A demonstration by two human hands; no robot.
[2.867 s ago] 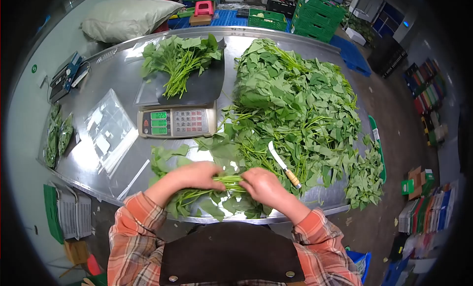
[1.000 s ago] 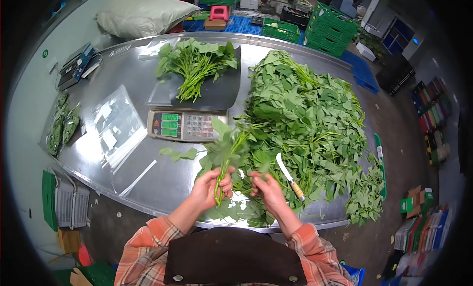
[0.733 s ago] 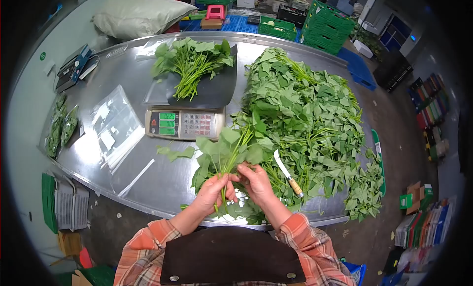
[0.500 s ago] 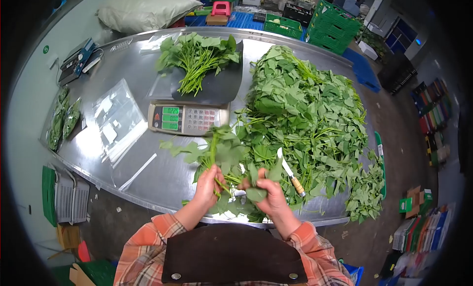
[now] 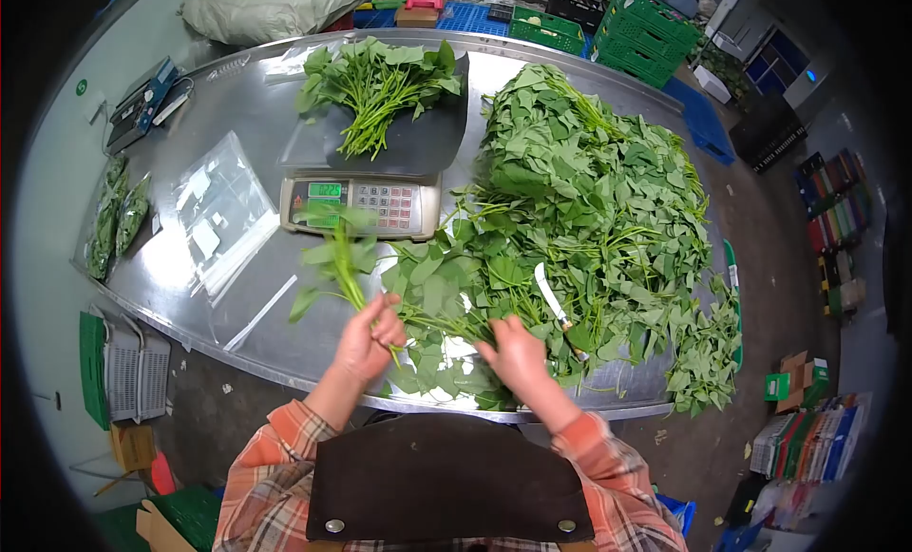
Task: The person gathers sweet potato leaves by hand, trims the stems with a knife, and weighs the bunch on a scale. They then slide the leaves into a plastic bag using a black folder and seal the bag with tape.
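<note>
Head view: the left hand (image 5: 366, 338) has its grip clamped on a small bunch of long-stemmed green leaves (image 5: 334, 257), raised above the steel tabletop (image 5: 190, 295). The right hand (image 5: 513, 351), grip unclear, rests on loose greens (image 5: 446, 310). Bunch-gathering seems underway; adding another stem likely follows.

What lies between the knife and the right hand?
Only loose greens lie between the knife and the right hand, in the head view.
</note>
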